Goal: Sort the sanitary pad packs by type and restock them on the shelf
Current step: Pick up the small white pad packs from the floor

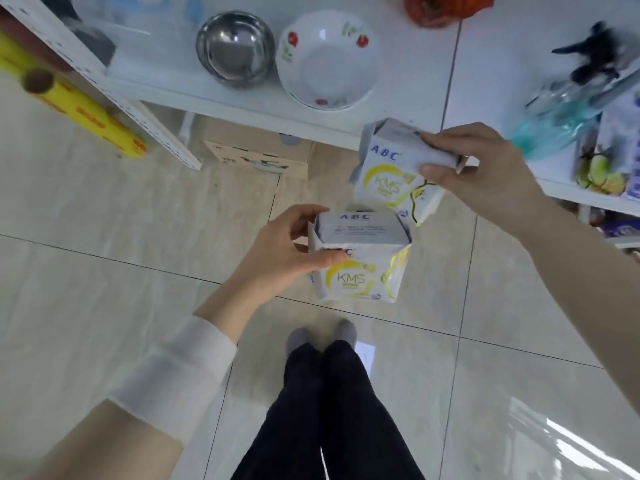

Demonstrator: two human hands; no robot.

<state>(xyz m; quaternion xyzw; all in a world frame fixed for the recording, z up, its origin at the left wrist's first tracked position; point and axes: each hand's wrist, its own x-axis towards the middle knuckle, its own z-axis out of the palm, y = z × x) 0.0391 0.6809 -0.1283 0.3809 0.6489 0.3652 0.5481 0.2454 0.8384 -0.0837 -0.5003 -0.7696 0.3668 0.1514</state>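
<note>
I hold two matching sanitary pad packs, white with yellow "ABC KMS" print. My left hand [280, 251] grips the nearer pad pack [360, 261] by its left side, above the tiled floor in front of my feet. My right hand [485, 168] pinches the top of the second pad pack [391, 171], which hangs just at the front edge of the white shelf [263, 109]. The two packs are close together, the farther one slightly higher and to the right.
On the shelf stand a steel bowl [235, 48], a white floral bowl [327, 60], an orange item [446, 8] and, at right, a spray bottle [568, 105] and packaged goods [609, 157]. A cardboard box [256, 150] sits under the shelf. Yellow rolls [72, 105] lie far left.
</note>
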